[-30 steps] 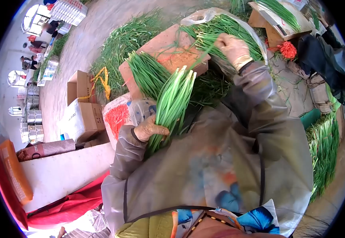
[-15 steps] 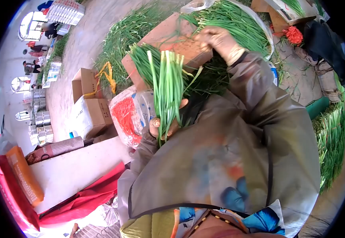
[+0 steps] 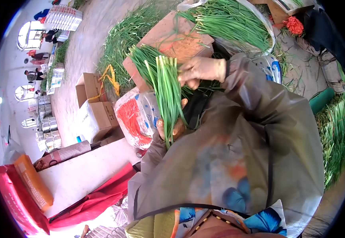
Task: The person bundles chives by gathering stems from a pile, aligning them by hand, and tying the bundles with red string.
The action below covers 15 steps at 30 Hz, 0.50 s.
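Note:
A bunch of green stalks [image 3: 167, 89] stands upright in front of me, pale cut ends up. My left hand [image 3: 172, 127] is wrapped round its lower part. At the bunch's upper right side is my right hand [image 3: 198, 71], gloved, its fingers bent together against the stalks; whether it pinches any stalk is hidden. Behind the held bunch, more green stalks [image 3: 142, 57] lie on a reddish-brown board [image 3: 170, 29]. A large pile of stalks [image 3: 234, 23] rests in a clear plastic bag beyond my right hand.
Loose greens [image 3: 123, 39] cover the floor behind the board. An open cardboard box [image 3: 103, 115] and a bag of red ties [image 3: 128, 117] stand at left. Stacked greens [image 3: 335, 139] are at right, near a person's dark clothing [image 3: 325, 35]. Several people are far off at upper left.
My right hand has come from the bagged pile across the board to the held bunch. My left hand has turned the bunch more upright. The view has shifted slightly.

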### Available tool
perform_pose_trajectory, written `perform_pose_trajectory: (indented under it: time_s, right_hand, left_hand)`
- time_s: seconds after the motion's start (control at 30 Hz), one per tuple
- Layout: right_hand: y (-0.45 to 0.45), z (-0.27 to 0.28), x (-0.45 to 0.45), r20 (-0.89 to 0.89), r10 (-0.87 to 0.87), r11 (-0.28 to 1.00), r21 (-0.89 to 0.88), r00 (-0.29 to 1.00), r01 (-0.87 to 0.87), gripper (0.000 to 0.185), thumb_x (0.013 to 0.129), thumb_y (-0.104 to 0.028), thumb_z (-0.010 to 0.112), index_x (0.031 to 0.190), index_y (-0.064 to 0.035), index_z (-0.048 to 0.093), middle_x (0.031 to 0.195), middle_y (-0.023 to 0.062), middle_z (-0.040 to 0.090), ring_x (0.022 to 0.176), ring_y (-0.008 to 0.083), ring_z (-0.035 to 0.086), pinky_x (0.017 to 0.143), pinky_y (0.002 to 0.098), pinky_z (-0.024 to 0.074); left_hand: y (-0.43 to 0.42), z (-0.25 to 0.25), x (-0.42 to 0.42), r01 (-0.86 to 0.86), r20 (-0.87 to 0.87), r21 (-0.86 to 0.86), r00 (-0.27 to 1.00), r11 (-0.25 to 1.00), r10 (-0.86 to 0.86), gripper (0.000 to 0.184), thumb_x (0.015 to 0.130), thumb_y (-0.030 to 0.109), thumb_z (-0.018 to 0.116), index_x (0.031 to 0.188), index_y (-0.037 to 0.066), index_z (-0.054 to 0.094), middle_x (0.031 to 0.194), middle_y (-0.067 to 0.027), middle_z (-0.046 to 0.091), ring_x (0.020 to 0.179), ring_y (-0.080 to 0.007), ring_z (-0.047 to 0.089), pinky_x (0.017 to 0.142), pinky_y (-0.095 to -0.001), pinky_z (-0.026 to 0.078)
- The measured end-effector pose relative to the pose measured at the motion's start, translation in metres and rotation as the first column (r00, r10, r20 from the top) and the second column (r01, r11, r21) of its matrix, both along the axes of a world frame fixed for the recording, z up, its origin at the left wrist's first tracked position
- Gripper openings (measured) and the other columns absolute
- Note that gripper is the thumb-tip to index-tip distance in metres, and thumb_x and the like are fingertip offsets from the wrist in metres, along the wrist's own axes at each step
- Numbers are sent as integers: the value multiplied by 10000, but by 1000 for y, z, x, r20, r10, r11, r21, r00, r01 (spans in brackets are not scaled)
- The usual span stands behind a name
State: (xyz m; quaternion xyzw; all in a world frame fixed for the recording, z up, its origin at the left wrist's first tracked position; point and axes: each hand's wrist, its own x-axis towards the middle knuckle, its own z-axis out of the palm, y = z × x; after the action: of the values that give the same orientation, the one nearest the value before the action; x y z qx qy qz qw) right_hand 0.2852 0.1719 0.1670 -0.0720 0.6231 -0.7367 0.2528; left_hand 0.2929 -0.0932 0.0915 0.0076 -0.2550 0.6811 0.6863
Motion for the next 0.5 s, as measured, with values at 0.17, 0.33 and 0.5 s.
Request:
perform_pose_trajectory:
  time_s: [0.17, 0.33, 0.5]
  right_hand:
    - [63, 25, 25, -136, -167, 707, -707, 977, 22, 308, 880, -311, 545, 897, -9, 598, 574, 16, 519, 448, 97, 440, 452, 240, 377]
    - [52, 9, 23, -293, 79, 671, 722, 953, 166, 455, 846, -349, 597, 1160, -24, 544, 1067, 79, 618, 980, 207, 578, 861, 334, 448]
    - [1, -5, 1, -95, -51, 994, 92, 994, 60, 405, 847, -366, 598, 1050, -15, 591, 927, 64, 622, 810, 133, 569, 714, 278, 467]
  left_hand:
    - [15, 31, 19, -208, -206, 151, 949, 966, 237, 885, 848, 175, 615, 1437, 242, -42, 992, -282, 585, 418, -138, 501, 353, -213, 349]
    - [22, 24, 23, -303, -173, 216, 924, 928, 341, 871, 863, 81, 572, 1430, 292, -54, 1047, -334, 535, 473, -140, 521, 376, -195, 380]
    - [7, 3, 16, 57, 117, 173, 990, 983, -78, 918, 827, 39, 591, 1429, 271, -62, 1244, -443, 254, 715, -280, 590, 476, -208, 487]
